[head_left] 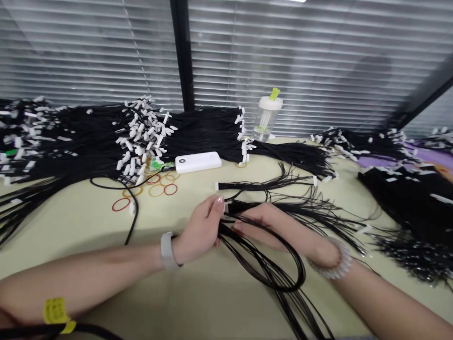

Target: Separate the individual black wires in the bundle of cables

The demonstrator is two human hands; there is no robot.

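My left hand (pixel 204 223), with a grey band at the wrist, is closed around a bundle of thin black cables (pixel 260 264), its thumb on top. A white connector shows beside the thumb. The bundle bends into a loop to the right, and its loose strands hang toward the table's near edge. My right hand (pixel 269 224), with a clear coiled band at the wrist, reaches behind the loop. Its fingers are curled in against the same cables, partly hidden by them. Just beyond both hands lie loose black cables (pixel 255 185) with white end connectors.
Piles of black cables with white connectors (pixel 141 132) line the back. A white power bank (pixel 198 162), rubber bands (pixel 156 190) and a clear bottle (pixel 267 118) stand or lie before the blinds. More black cables (pixel 406 198) cover the right side of the table (pixel 198 302).
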